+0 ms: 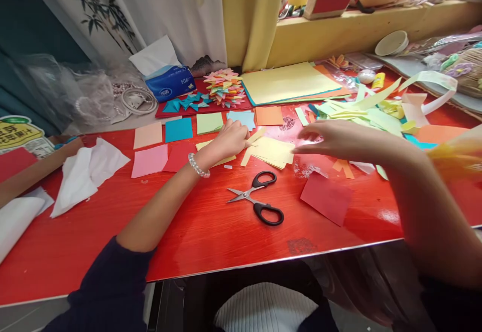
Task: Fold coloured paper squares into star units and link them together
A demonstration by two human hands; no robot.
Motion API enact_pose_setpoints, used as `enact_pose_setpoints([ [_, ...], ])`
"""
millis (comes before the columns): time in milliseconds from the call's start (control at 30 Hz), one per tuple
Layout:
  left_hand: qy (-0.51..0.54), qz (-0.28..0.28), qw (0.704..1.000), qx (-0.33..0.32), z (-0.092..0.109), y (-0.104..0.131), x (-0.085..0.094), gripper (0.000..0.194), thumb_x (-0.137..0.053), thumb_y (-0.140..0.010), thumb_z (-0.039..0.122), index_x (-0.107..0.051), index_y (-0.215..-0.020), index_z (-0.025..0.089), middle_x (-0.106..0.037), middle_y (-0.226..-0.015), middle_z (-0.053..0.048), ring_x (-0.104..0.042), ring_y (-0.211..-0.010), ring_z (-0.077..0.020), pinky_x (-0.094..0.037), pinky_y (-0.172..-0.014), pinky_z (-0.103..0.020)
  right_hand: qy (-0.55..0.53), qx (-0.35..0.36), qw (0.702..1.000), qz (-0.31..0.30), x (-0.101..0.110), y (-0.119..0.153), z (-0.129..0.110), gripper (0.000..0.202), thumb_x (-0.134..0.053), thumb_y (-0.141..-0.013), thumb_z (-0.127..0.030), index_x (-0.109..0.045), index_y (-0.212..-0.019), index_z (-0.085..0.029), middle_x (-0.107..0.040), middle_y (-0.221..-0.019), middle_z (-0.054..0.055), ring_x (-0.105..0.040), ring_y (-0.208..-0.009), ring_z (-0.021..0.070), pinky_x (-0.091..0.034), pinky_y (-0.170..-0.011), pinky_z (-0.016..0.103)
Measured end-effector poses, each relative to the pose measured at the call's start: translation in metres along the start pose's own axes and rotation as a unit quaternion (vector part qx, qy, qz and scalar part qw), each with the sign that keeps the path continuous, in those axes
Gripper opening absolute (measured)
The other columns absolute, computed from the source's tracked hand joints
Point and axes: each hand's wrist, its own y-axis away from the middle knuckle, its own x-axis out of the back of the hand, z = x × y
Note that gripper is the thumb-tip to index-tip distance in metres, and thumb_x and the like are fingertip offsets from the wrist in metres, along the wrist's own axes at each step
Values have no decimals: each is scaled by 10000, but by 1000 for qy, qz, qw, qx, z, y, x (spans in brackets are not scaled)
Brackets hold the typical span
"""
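Left hand [232,138] curled by yellow strips [246,156], can't tell grip. Right hand [331,138] half open, empty, 3 o'clock from yellow sheets [274,152]. Scissors [246,195] 6 o'clock from strips. Thin paper likely needs soft touch.

Red tabletop [211,241], glossy. On it: open black-handled scissors [245,195], small colored paper squares [178,129] in two rows, crumpled white tissue [88,174] at left, paper strips [371,111] heaped at right, dark red sheet [327,198].
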Motion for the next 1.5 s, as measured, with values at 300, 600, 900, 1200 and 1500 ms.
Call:
enact_pose_setpoints([
  [300, 25, -69, 997, -24, 0, 11, 20, 303, -560, -828, 397, -533, -1048, 191, -506, -1105, -74, -403, -1092, -285, -306, -941, -432, 20, -20, 999, -33, -45, -39, -27, 733, -716, -656, -580, -523, -1172, -96, -588, -1075, 159, -556, -993, 309, -443, -758, 372],
  [600, 44, -63, 996, -55, -2, 4, 13, 211, -543, -829, 363, -457, -773, 179, -544, -898, -49, -456, -941, -241, -297, -766, -338, -19, -2, 999, -42, -44, -44, -21, 591, -729, -612, -607, -532, -925, -146, -540, -1020, 126, -508, -918, 255, -388, -651, 308],
  [900, 155, -50, 986, -26, 5, 4, 18, 184, -569, -771, 256, -489, -630, 170, -534, -682, -4, -463, -649, -129, -289, -583, -278, -106, -41, 990, -85, -37, -36, -25, 401, -723, -680, -457, -456, -795, -180, -552, -847, 40, -494, -692, 156, -328, -530, 274],
  [1200, 350, 19, 936, 40, 3, 6, 30, 175, -667, -723, 268, -538, -664, 166, -551, -691, 4, -478, -658, -108, -354, -639, -283, -246, -59, 966, -56, -35, -37, -22, 278, -690, -723, -306, -560, -930, -173, -646, -956, 86, -607, -791, 204, -448, -595, 292],
  [1500, 296, -11, 955, -11, 21, -3, 6, 179, -620, -804, 278, -624, -913, 137, -645, -919, -67, -563, -813, -162, -435, -736, -312, -291, -69, 952, -65, -28, -34, -18, 771, -716, -704, -485, -484, -1359, -151, -607, -1234, 155, -563, -1134, 297, -472, -905, 382],
])
